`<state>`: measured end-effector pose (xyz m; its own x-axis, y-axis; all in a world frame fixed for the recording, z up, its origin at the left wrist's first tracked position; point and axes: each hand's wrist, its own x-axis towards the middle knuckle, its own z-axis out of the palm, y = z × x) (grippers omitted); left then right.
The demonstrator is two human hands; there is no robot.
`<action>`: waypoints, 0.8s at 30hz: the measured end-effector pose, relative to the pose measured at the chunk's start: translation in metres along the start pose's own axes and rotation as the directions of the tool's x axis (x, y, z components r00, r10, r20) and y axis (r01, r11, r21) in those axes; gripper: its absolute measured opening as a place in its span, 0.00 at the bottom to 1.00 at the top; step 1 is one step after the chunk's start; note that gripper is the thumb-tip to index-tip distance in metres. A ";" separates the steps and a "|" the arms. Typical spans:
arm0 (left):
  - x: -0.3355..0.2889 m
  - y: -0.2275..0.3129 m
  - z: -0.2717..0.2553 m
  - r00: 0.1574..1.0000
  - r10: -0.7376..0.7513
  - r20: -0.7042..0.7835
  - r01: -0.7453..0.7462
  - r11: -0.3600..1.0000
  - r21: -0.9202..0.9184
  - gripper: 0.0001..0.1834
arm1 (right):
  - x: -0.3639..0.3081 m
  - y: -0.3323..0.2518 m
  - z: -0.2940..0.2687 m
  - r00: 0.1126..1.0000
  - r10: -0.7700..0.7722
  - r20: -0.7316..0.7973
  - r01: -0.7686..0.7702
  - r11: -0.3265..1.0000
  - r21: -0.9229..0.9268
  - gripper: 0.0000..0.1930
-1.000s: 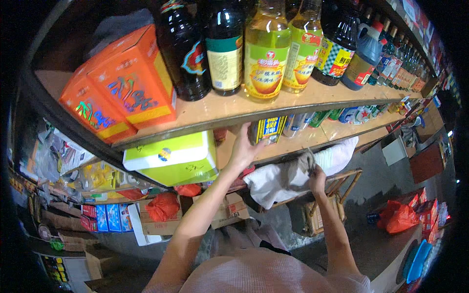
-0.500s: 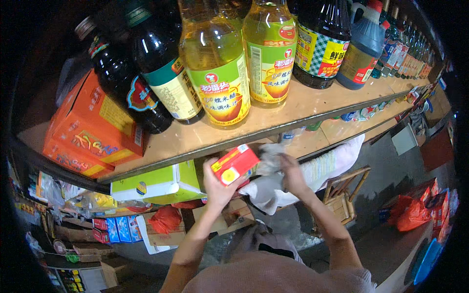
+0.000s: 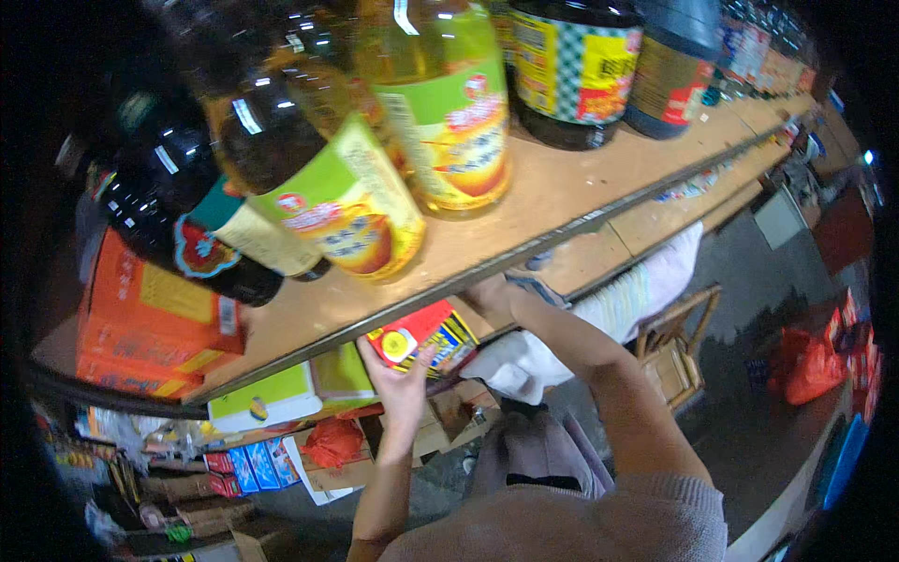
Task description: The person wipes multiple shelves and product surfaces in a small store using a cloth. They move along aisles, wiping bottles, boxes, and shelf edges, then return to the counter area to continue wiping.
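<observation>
My left hand [image 3: 398, 386] is closed round a small red, yellow and blue box [image 3: 433, 337], just under the front edge of the upper shelf [image 3: 548, 201]. The box is tilted, with a side carrying a yellow round mark turned up. My right hand [image 3: 494, 298] reaches in beneath that shelf, over the lower shelf [image 3: 590, 267]. Its fingers are hidden, and whether they hold anything does not show. A white cloth [image 3: 515, 365] hangs over the lower shelf's edge below my right forearm.
Glass bottles of yellow liquid [image 3: 459, 140], dark sauce bottles [image 3: 571, 75] and an orange carton [image 3: 154, 314] stand on the upper shelf. A green-and-white carton [image 3: 267, 393] sits below. To the right are a bamboo chair [image 3: 670, 365] and a red plastic bag [image 3: 810, 361].
My right hand has moved left and in under the upper shelf; the grey cloth once at it no longer shows there. The box has turned in my left hand. The view has shifted.
</observation>
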<state>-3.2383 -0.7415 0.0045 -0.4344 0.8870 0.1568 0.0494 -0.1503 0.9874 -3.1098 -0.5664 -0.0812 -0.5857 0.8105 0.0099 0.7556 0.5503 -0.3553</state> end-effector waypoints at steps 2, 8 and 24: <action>0.012 -0.002 0.008 0.997 0.065 0.046 -0.062 0.996 -0.069 0.44 | -0.055 0.014 -0.005 0.986 -0.142 -0.089 0.135 0.987 -0.082 0.20; 0.050 -0.019 0.056 0.996 -0.042 0.078 0.048 0.995 -0.086 0.38 | -0.158 0.149 -0.040 0.858 -0.376 -0.349 0.361 0.926 -0.111 0.18; -0.056 -0.030 0.005 0.909 0.012 0.417 -0.099 0.977 0.188 0.35 | -0.146 0.186 -0.008 0.849 0.332 -0.410 -0.444 0.870 -0.214 0.13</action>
<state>-3.2112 -0.7842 -0.0341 -0.0197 0.9863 0.1637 0.2605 -0.1530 0.9533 -2.8817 -0.5807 -0.1408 -0.1261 0.9534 0.2740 0.9801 0.1624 -0.1140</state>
